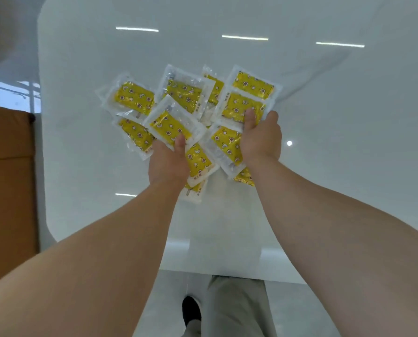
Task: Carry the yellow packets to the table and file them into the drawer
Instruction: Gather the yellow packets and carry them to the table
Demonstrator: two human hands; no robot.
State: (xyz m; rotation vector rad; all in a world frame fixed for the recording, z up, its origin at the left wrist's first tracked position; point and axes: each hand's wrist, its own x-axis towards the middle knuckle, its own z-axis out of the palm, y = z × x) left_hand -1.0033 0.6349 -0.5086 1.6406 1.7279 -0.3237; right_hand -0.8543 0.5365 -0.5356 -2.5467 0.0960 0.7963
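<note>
Several yellow packets [179, 93] in clear wrappers, printed with small stars and flowers, are fanned out in a loose bunch above the glossy white table [324, 105]. My left hand [169, 161] grips the left part of the bunch, thumb pressed on a packet [169, 122]. My right hand [261, 139] grips the right part, thumb on another packet [242, 105]. Some packets hang below my palms. No drawer is in view.
The white table has a rounded near-left corner [50, 227] and reflects ceiling lights. A brown chair or cabinet [8, 178] stands at the left beside it. My legs and a dark shoe [191, 310] are on the pale floor below the table's front edge.
</note>
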